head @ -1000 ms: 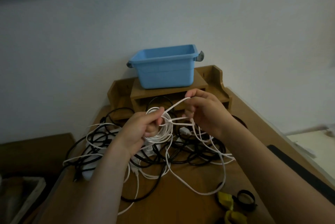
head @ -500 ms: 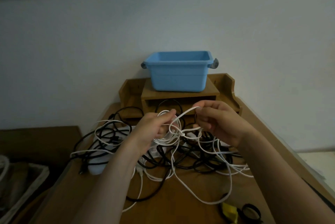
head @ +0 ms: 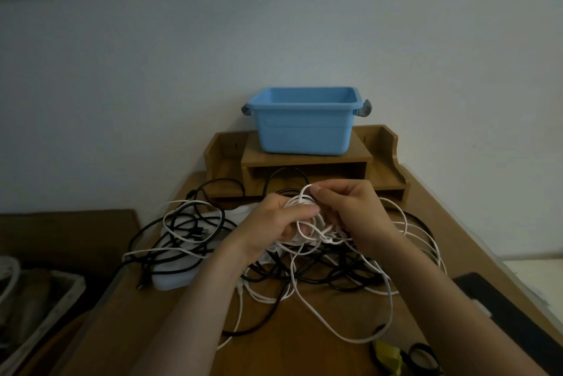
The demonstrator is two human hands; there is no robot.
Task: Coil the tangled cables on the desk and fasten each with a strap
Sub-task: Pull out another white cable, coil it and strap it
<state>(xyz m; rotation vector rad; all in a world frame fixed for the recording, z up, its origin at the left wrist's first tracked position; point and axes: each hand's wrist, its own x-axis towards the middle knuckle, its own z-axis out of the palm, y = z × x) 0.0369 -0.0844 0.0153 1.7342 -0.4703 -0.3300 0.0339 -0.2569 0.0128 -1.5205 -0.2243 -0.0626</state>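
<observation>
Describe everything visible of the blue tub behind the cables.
The blue tub looks like smooth plastic: rectangular, open-topped, with a rolled rim and a grey handle at each end. It stands upright on the top shelf of the wooden organizer by the wall. Its floor is hidden. Only the shelf touches it.

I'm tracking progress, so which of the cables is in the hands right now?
The white cable, looped into a small coil, gripped by the left hand and pinched by the right hand; the black cables lie loose on the desk.
</observation>
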